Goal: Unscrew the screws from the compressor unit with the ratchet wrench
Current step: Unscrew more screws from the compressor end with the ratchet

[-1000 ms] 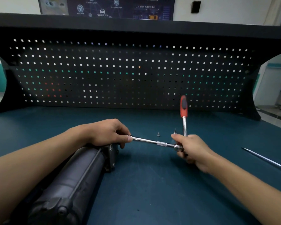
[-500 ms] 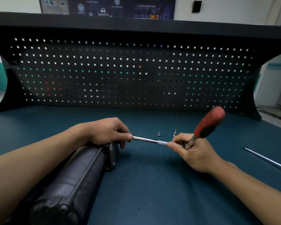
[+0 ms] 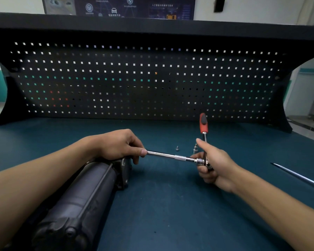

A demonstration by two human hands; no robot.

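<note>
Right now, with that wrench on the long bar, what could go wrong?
The left hand only pinches the long bar near the compressor, so its tip might slip off the hidden screw. The right hand grips the wrench, handle upright, close to a loose screw on the table; a swing could knock it away.

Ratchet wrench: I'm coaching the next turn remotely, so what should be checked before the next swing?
1. Left hand holds the chrome extension bar at the black cylindrical compressor unit: ok.
2. Right hand grips the head of the red-handled ratchet wrench: ok.
3. Handle stands upright with free space around it: ok.
4. Bar's tip seated on its fastener: cannot tell, the left fingers hide it.
5. Small loose screw on the teal bench lies apart from the bar: ok.
</note>
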